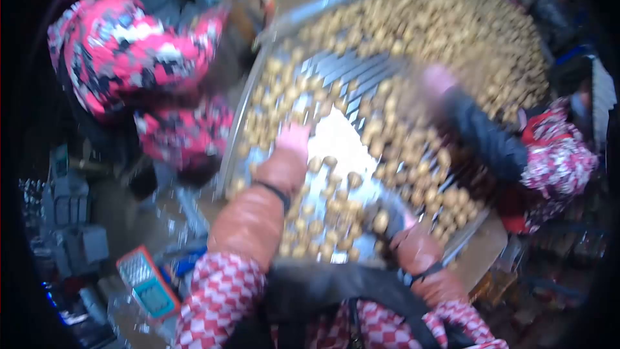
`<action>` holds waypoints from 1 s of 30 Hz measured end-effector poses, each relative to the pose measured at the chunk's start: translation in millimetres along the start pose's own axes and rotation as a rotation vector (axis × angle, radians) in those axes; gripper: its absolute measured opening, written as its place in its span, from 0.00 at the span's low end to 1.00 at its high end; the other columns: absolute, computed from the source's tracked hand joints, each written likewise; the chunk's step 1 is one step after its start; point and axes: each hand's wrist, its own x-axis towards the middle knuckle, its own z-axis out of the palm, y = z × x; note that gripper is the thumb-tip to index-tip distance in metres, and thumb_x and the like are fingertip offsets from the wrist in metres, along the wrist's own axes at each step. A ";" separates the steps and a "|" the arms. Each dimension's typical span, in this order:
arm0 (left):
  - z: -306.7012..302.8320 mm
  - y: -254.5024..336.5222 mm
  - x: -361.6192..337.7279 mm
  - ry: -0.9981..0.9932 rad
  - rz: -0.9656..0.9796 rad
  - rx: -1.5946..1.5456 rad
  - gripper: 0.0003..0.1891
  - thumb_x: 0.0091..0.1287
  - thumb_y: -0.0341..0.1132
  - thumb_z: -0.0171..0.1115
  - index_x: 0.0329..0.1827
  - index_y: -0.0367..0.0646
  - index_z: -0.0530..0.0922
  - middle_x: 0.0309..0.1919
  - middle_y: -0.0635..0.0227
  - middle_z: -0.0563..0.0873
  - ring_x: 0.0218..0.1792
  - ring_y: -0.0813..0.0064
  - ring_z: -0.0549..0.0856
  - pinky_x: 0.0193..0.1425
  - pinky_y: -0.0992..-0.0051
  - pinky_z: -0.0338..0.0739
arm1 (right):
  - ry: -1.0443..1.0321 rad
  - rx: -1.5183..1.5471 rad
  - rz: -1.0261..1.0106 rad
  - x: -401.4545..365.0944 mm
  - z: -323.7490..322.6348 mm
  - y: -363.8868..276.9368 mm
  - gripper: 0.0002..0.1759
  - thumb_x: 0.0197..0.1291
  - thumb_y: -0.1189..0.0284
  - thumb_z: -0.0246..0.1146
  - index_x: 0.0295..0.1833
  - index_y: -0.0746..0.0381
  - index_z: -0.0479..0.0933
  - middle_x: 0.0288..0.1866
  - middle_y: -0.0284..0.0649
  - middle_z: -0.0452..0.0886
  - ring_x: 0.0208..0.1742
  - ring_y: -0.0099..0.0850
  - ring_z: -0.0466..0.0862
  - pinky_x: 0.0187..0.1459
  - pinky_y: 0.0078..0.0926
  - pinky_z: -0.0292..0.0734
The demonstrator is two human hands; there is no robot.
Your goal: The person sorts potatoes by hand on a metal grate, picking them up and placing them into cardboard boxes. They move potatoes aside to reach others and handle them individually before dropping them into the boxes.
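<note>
A wide metal-rimmed sorting table [241, 119] holds many round tan pieces [426, 19], like walnuts or small potatoes; the blur hides their exact kind. My left hand [294, 137] reaches over the table's left part, fingers stretched out among the pieces, beside a bright bare patch. Nothing shows in its grip. Low on the right, near the table's front edge, my right hand [405, 223] is close to a dark patch and a few round pieces. Its fingers are smeared and partly hidden. Both my forearms wear brown sleeve covers with dark bands.
Opposite on the right, a co-worker's blurred hand [439, 81] in a dark sleeve is over the pieces. A person in a pink patterned jacket [142, 58] bends at the left. An orange-and-teal box [150, 282] lies at lower left, near grey blocks [71, 210].
</note>
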 end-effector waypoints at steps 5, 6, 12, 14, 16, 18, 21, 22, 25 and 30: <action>-22.6 10.8 16.0 0.045 0.028 -0.033 0.19 0.65 0.36 0.56 0.58 0.65 0.79 0.55 0.57 0.77 0.58 0.54 0.78 0.54 0.55 0.80 | -0.080 0.936 -0.309 55.3 42.2 11.4 0.26 0.68 0.74 0.54 0.72 0.53 0.71 0.52 0.43 0.84 0.47 0.29 0.85 0.43 0.25 0.80; -24.2 8.2 4.9 0.045 0.038 -0.038 0.19 0.65 0.36 0.56 0.59 0.65 0.78 0.55 0.56 0.77 0.58 0.55 0.78 0.55 0.56 0.79 | -0.152 0.914 -0.355 68.9 64.9 24.7 0.27 0.68 0.74 0.54 0.72 0.53 0.70 0.54 0.43 0.83 0.49 0.30 0.84 0.44 0.26 0.80; -80.5 49.9 -63.5 -0.024 0.055 -0.249 0.26 0.58 0.44 0.67 0.63 0.61 0.77 0.50 0.55 0.81 0.51 0.52 0.82 0.55 0.56 0.78 | -0.531 1.083 -0.370 106.9 92.3 37.5 0.31 0.70 0.76 0.53 0.77 0.51 0.61 0.65 0.46 0.77 0.58 0.35 0.83 0.49 0.28 0.80; -88.1 80.0 -97.9 -0.144 0.269 -0.210 0.24 0.58 0.43 0.66 0.60 0.58 0.78 0.48 0.54 0.81 0.50 0.52 0.82 0.51 0.56 0.80 | -0.709 1.518 -0.131 111.1 98.5 33.0 0.37 0.71 0.75 0.54 0.81 0.49 0.50 0.72 0.46 0.71 0.63 0.39 0.81 0.51 0.28 0.79; -66.4 97.3 -130.7 -0.201 0.511 -0.249 0.25 0.59 0.32 0.63 0.63 0.58 0.75 0.49 0.55 0.80 0.53 0.51 0.80 0.53 0.56 0.79 | -0.716 1.470 -0.229 106.9 93.2 23.9 0.34 0.71 0.67 0.56 0.80 0.51 0.55 0.70 0.44 0.72 0.62 0.37 0.81 0.50 0.27 0.79; -62.4 107.1 -148.7 -0.261 0.525 -0.260 0.30 0.59 0.29 0.60 0.68 0.58 0.72 0.53 0.53 0.79 0.56 0.49 0.78 0.58 0.58 0.76 | -0.692 1.390 -0.336 101.6 92.3 26.8 0.34 0.71 0.58 0.57 0.78 0.53 0.57 0.64 0.41 0.75 0.59 0.35 0.80 0.53 0.30 0.78; -42.0 106.3 -161.8 -0.218 0.469 -0.417 0.29 0.61 0.32 0.61 0.69 0.57 0.71 0.57 0.53 0.78 0.57 0.48 0.78 0.61 0.56 0.75 | -0.715 1.418 -0.376 111.3 122.4 68.9 0.36 0.69 0.50 0.59 0.74 0.60 0.62 0.54 0.37 0.78 0.53 0.33 0.80 0.55 0.28 0.76; -37.7 105.2 -165.9 -0.170 0.411 -0.508 0.28 0.62 0.35 0.62 0.68 0.56 0.71 0.59 0.53 0.77 0.58 0.47 0.78 0.62 0.55 0.74 | -0.616 1.444 -0.454 106.0 121.8 84.1 0.35 0.70 0.51 0.59 0.74 0.59 0.63 0.56 0.37 0.78 0.56 0.33 0.79 0.58 0.28 0.75; -17.8 87.9 -164.8 -0.230 0.357 -0.270 0.27 0.63 0.38 0.63 0.68 0.56 0.71 0.61 0.54 0.77 0.57 0.45 0.78 0.62 0.54 0.74 | -0.304 1.574 -0.429 81.6 113.8 142.9 0.34 0.70 0.52 0.58 0.74 0.58 0.63 0.60 0.37 0.77 0.61 0.34 0.77 0.61 0.28 0.73; -8.5 65.6 -158.8 -0.281 0.220 -0.282 0.20 0.63 0.47 0.64 0.58 0.55 0.82 0.46 0.54 0.86 0.50 0.50 0.84 0.55 0.58 0.79 | 0.449 1.893 -0.221 5.0 112.3 314.4 0.33 0.71 0.55 0.57 0.75 0.57 0.63 0.64 0.37 0.74 0.64 0.34 0.74 0.64 0.28 0.70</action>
